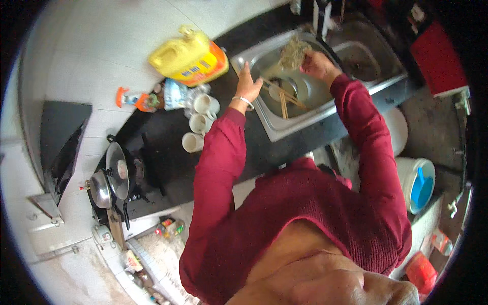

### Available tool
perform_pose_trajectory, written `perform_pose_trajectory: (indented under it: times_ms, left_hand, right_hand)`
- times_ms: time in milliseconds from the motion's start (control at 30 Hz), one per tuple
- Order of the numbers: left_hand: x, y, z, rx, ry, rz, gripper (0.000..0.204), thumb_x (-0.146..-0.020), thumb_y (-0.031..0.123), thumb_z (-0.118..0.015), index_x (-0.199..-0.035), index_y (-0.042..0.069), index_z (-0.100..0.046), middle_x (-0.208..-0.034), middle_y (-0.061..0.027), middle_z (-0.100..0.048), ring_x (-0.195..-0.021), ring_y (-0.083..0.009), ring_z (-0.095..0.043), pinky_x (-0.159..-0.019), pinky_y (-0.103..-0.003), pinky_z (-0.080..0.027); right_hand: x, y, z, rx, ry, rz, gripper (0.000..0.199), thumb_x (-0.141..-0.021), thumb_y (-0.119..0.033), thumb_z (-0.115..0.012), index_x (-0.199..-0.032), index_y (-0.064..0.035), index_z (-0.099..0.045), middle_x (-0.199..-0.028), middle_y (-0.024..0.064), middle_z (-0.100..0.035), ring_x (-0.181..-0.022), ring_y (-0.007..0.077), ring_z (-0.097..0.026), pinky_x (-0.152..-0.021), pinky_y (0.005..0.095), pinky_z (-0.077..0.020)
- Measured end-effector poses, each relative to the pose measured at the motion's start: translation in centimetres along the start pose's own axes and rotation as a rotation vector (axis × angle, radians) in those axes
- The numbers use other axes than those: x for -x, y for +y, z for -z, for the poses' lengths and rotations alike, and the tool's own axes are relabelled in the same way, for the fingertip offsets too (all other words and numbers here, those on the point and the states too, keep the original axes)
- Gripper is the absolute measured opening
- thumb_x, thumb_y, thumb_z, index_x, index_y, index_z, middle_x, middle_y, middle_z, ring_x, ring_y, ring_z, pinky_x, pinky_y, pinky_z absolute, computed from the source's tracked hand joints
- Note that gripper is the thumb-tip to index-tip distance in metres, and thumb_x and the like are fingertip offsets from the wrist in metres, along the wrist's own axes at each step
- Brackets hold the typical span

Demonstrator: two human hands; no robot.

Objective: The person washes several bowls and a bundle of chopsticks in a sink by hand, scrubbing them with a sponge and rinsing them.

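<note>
My right hand is closed on a yellowish-green fibrous scrubber, which looks like a loofah, above the left basin of the metal sink. At that basin's left rim, my left hand has its fingers apart. Its thumb is close to the upper ends of some wooden chopsticks; whether they touch is hard to tell. The chopsticks lie in cloudy water, beside a round bowl that is partly under the surface.
Three white mugs stand on the black counter left of my left forearm. Behind them are a yellow jug and an orange-topped spray bottle. A lidded pan sits on the stove. The faucet rises behind the sink; a white bucket stands right.
</note>
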State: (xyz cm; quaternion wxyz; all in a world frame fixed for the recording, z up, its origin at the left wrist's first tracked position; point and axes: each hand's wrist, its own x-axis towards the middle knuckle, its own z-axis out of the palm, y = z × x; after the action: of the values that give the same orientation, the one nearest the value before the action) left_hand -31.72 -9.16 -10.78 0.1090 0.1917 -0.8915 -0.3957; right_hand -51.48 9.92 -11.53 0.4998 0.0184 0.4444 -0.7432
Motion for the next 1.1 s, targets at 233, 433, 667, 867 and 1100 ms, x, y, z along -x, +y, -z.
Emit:
perform_pose_trajectory:
  times_ms: [233,433,667,867,1100]
  left_hand:
    - [4.6,1.3,-10.5,0.765,-0.187,0.639,0.075,-0.080,0.010,-0.054,-0.139,0.009,-0.008,-0.128,-0.0139,-0.032,-0.107,-0.0242,-0.044,-0.086,-0.042,-0.042]
    - [5.0,1.1,-14.7,0.995,-0.320,0.682,0.054,-0.081,0.012,-0.056,-0.131,0.007,-0.034,-0.110,-0.0067,-0.045,-0.105,-0.0219,-0.044,-0.086,-0.040,-0.042]
    - [4.9,0.6,-17.9,0.974,-0.213,0.771,0.056,-0.083,0.013,-0.052,-0.133,0.007,-0.029,-0.116,-0.0072,-0.043,-0.110,-0.0223,-0.041,-0.088,-0.040,-0.040]
    - [4.1,-2.6,-18.2,0.833,-0.119,0.657,0.062,-0.080,0.010,-0.054,-0.135,0.012,-0.026,-0.124,-0.0081,-0.038,-0.104,-0.0223,-0.046,-0.083,-0.040,-0.043]
    - [-0.5,-5.7,-19.6,0.460,-0.035,0.388,0.078,-0.067,0.024,-0.061,-0.133,0.000,-0.026,-0.106,-0.0200,-0.054,-0.098,-0.0288,-0.053,-0.080,-0.036,-0.042]
  right_hand:
    - [1.2,2.4,8.5,0.244,0.187,0.013,0.019,-0.088,-0.022,-0.048,-0.100,-0.0076,-0.048,-0.084,0.0039,-0.055,-0.072,0.0175,-0.056,-0.064,0.0362,-0.0462]
    - [0.0,2.9,9.4,0.455,0.184,0.000,0.032,-0.086,-0.024,-0.051,-0.110,-0.0039,-0.046,-0.091,0.0063,-0.055,-0.075,0.0181,-0.057,-0.064,0.0368,-0.0489]
    - [-3.7,6.1,8.6,0.862,0.230,-0.037,0.037,-0.084,-0.027,-0.052,-0.108,0.0003,-0.049,-0.095,0.0144,-0.057,-0.085,0.0269,-0.059,-0.067,0.0423,-0.0498]
    - [-7.5,8.2,13.7,1.762,0.348,0.326,0.039,-0.083,-0.028,-0.048,-0.109,0.0002,-0.048,-0.100,0.0251,-0.055,-0.091,0.0403,-0.054,-0.080,0.0441,-0.0438]
    - [-6.4,7.3,11.3,1.814,0.319,0.384,0.029,-0.084,-0.025,-0.047,-0.102,-0.0031,-0.052,-0.094,0.0230,-0.058,-0.090,0.0377,-0.056,-0.075,0.0436,-0.0453]
